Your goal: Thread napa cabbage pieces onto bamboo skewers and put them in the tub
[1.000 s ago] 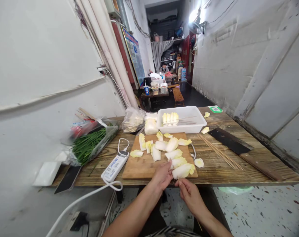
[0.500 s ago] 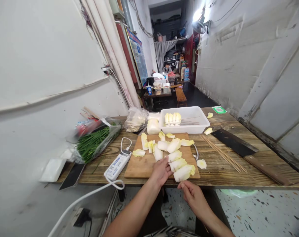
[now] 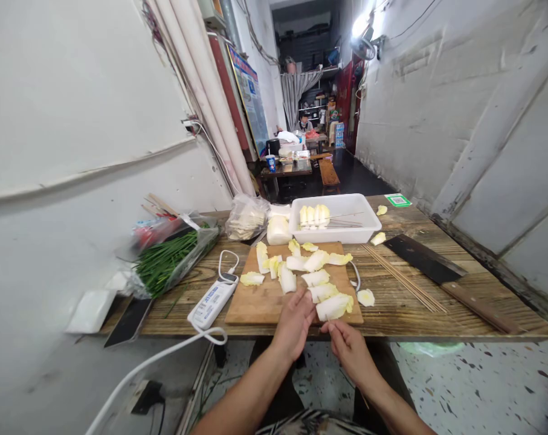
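My right hand (image 3: 348, 350) pinches a thin bamboo skewer (image 3: 363, 396) at the board's front edge. The skewer's tip meets the white base of a napa cabbage leaf (image 3: 335, 307); how far it goes in is hidden. My left hand (image 3: 296, 323) lies palm partly up with fingers stretched out beside that leaf and a second cabbage leaf (image 3: 322, 293), its fingertips close against them. Just behind rests another leaf (image 3: 316, 278). More cut cabbage leaves are spread over the wooden cutting board (image 3: 255, 305).
A white plastic tray (image 3: 368, 232) at the back holds skewered cabbage. Loose skewers (image 3: 403, 278) and a cleaver (image 3: 425, 260) lie right. Left are a power strip (image 3: 212, 302) with its cord and bagged green chives (image 3: 169, 260). A cabbage piece (image 3: 279, 231) stands behind the board.
My left hand has drawn slightly back from the third leaf, which now lies apart on the board. My right hand has stayed near the front leaf with the skewer.
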Motion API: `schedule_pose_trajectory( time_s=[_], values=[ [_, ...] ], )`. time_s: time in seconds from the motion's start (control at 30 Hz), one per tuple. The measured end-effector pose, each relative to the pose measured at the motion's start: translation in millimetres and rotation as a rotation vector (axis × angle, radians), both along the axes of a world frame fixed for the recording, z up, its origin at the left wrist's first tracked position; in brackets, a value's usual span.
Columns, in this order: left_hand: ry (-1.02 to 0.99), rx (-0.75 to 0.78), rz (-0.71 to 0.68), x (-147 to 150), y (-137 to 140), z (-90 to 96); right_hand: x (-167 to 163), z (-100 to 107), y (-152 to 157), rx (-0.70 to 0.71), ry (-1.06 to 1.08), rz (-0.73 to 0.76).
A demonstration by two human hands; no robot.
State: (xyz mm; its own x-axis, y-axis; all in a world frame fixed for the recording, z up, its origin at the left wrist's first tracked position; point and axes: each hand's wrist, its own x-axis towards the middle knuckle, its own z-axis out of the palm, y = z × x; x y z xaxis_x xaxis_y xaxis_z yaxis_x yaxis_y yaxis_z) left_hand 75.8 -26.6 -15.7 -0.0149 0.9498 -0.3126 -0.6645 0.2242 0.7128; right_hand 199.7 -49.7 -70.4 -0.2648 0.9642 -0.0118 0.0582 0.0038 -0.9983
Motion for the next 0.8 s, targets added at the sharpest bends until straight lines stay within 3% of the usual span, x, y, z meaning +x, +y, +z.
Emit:
schedule_pose_trajectory(
  time_s=[0.13,0.33,0.57,0.8],
  values=[
    [0.085,0.011,-0.121,9.2,-20.0,-5.1,-8.8,-2.9,2.8,0.027,0.007,-0.012],
    [0.127,-0.099,-0.107,7.9,-5.3,-17.0,-21.7,-8.2,0.6,0.052,0.011,-0.027],
    [0.125,-0.138,-0.153,0.7,-0.4,-11.5,-23.5,-6.7,-2.4,0.06,0.03,-0.072],
    [0.032,0.022,-0.1,-17.8,-5.1,-4.5,-3.4,9.9,-16.5,-0.023,0.185,-0.136]
  ],
)
